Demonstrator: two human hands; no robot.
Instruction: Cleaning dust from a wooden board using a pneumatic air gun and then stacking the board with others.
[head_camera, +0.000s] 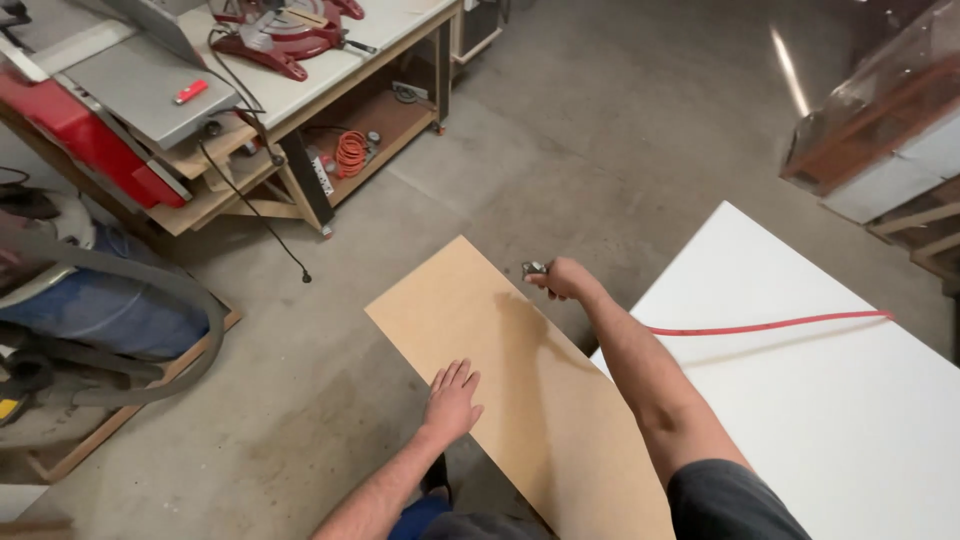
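Note:
A long tan fibreboard panel (520, 380) juts out over the concrete floor from the near side. My left hand (452, 397) lies flat on its left edge, fingers spread. My right hand (562, 277) reaches out to the panel's far right edge and grips a small metal tool (535, 268), partly hidden in my fist. A red hose or cord (770, 324) runs from behind my right forearm across the white tabletop (840, 400) on the right.
A workbench (300, 90) with a red mitre saw (275, 30) and a red-and-grey machine (100, 110) stands at the back left. A grey vacuum hose (150, 290) and blue canister (100, 310) sit at left. A black cord (270, 230) trails on the floor.

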